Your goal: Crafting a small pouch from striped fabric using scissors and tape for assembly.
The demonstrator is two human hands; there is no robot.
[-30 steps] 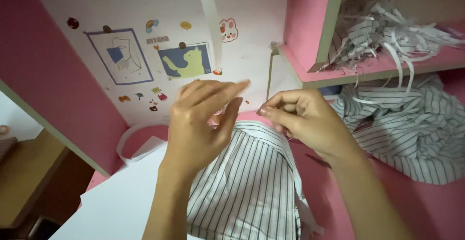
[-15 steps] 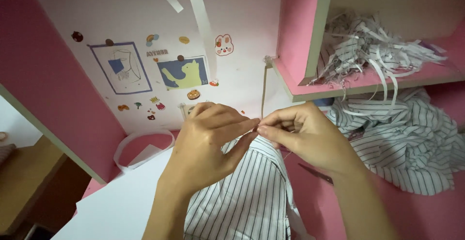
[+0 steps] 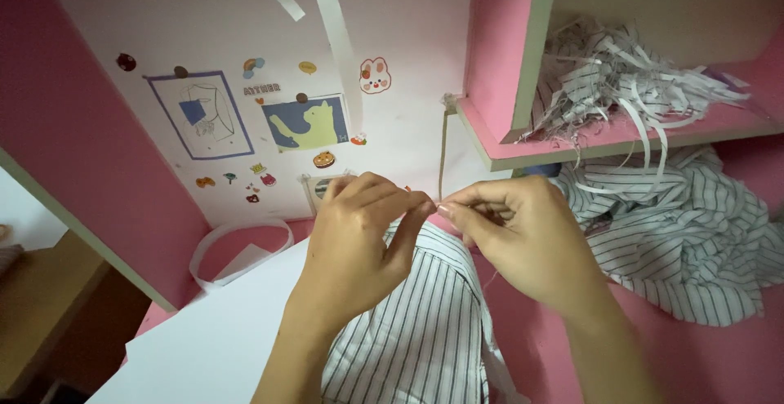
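1. Your left hand [image 3: 359, 237] is curled, thumb and forefinger pinched shut at the tips just above the striped fabric [image 3: 425, 330]; whatever sits between them is too small to make out.
2. Your right hand [image 3: 523, 237] meets it tip to tip, fingers likewise pinched closed; a fine thread [image 3: 487, 280] seems to trail below it.
3. The striped fabric is soft white cloth with thin dark lines, draped under both hands over a smooth white sheet [image 3: 220, 330] on the pink desk [image 3: 719, 363].
4. To your right lies a crumpled heap of the same striped cloth [image 3: 686, 241].
5. Above it, a pink shelf [image 3: 621, 135] holds a tangle of narrow striped strips [image 3: 621, 77].
6. The white back wall [image 3: 408, 20] carries small stickers [image 3: 374, 75] and two flat pictures.
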